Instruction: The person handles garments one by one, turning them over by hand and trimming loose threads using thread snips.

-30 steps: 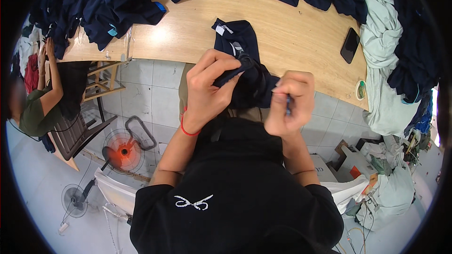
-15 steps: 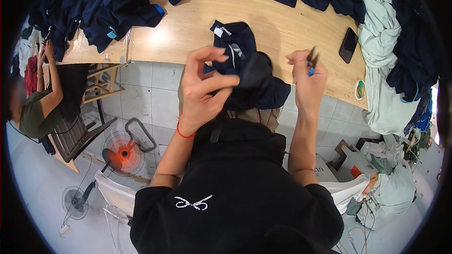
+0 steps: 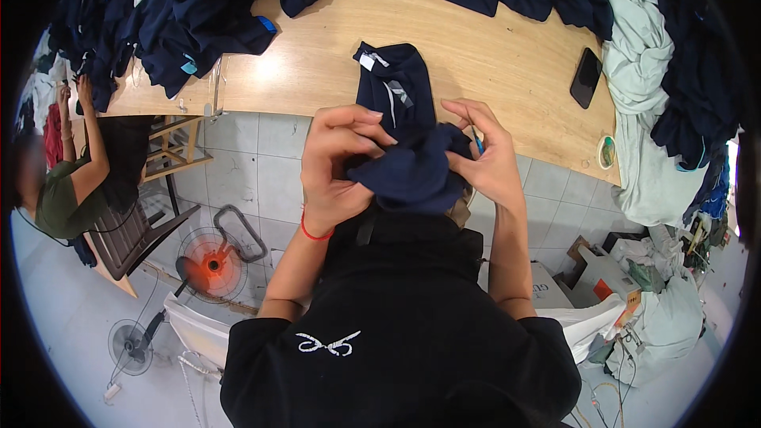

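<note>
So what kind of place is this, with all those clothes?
Probably a clothing workshop. Dark garments lie heaped on a long wooden table, pale green cloth is piled at its end, and both hands work on a navy garment.

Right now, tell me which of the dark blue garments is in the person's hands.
The dark blue garment at the near table edge, bunched between the left hand and right hand. The other dark garments lie piled, untouched, along the table's far side.

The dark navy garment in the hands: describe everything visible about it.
The dark navy fabric garment looks soft and knitted, bunched and folded in front of the person. Its upper part lies on the light wooden table, showing a small white label and a grey strip. The left hand and right hand grip its lower bunch from either side.
</note>
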`<state>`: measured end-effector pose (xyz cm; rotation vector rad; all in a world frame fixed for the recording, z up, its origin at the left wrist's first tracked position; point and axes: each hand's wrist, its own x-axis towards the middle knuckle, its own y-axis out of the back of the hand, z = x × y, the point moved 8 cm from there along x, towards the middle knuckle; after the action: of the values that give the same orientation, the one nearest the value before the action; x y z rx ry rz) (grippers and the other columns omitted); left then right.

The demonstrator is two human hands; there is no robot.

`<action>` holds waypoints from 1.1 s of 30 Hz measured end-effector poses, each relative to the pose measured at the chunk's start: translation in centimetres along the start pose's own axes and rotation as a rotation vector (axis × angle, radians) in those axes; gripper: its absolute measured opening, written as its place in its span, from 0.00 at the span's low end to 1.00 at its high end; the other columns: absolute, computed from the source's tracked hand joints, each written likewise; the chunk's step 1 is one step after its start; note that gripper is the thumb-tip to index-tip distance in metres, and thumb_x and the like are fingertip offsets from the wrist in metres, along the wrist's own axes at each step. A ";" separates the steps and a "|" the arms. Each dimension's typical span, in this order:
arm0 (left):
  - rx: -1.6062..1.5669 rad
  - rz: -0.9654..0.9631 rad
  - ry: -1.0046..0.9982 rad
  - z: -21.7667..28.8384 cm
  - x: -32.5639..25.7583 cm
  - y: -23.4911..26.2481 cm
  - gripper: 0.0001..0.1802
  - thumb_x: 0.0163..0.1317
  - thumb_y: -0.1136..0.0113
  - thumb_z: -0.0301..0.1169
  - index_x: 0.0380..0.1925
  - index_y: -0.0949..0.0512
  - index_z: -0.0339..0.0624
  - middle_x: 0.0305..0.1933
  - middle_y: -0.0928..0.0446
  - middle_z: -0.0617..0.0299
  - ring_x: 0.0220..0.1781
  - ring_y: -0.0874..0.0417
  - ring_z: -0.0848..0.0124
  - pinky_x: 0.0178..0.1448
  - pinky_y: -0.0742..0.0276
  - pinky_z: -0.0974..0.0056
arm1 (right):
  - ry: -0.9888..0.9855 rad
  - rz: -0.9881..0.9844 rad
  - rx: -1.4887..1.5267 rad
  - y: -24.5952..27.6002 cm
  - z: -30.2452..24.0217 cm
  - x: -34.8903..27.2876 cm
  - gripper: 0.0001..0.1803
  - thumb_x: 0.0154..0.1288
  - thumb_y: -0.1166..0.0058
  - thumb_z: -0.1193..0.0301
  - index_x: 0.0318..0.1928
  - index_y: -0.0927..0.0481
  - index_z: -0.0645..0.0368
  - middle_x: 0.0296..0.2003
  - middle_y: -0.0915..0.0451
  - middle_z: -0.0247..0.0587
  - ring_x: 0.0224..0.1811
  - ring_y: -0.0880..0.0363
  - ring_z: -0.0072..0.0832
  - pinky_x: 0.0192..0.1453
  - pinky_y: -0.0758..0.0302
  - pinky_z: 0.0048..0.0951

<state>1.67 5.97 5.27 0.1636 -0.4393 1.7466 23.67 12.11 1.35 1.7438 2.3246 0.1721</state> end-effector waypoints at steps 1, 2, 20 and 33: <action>-0.170 0.076 0.127 -0.5 -0.1 0.0 0.20 0.50 0.30 0.07 0.41 0.15 0.38 0.59 0.24 0.47 0.48 0.10 0.57 0.48 0.10 0.64 | 0.027 -0.004 -0.074 -0.1 -0.3 0.0 0.22 0.47 0.26 0.85 0.46 0.11 0.61 0.35 0.17 0.30 0.34 0.24 0.25 0.45 0.25 0.24; -0.172 0.078 0.123 -0.5 -0.2 0.1 0.20 0.50 0.30 0.07 0.41 0.15 0.38 0.59 0.24 0.47 0.48 0.10 0.57 0.48 0.10 0.64 | 0.030 -0.006 -0.077 0.4 0.5 -0.4 0.22 0.47 0.26 0.85 0.46 0.11 0.61 0.35 0.17 0.30 0.34 0.24 0.25 0.45 0.25 0.24; 0.555 -0.647 0.209 -1.6 -0.8 -1.1 0.23 0.48 0.26 0.22 0.47 0.20 0.40 0.42 0.22 0.51 0.47 0.18 0.49 0.48 0.21 0.53 | 0.089 0.573 -0.054 8.0 1.4 -2.2 0.18 0.62 0.36 0.84 0.38 0.34 0.57 0.31 0.28 0.29 0.36 0.29 0.18 0.42 0.30 0.20; 0.575 0.405 0.143 -0.8 2.9 6.8 0.19 0.54 0.37 0.10 0.46 0.18 0.37 0.34 0.22 0.54 0.31 0.22 0.66 0.39 0.24 0.64 | -0.037 -0.217 0.374 4.3 -0.6 -4.1 0.27 0.44 0.20 0.77 0.45 0.22 0.59 0.45 0.26 0.36 0.47 0.28 0.26 0.47 0.31 0.24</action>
<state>-5.41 7.80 4.18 0.3753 0.1603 2.2337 28.60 9.48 3.40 1.6048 2.6240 -0.3509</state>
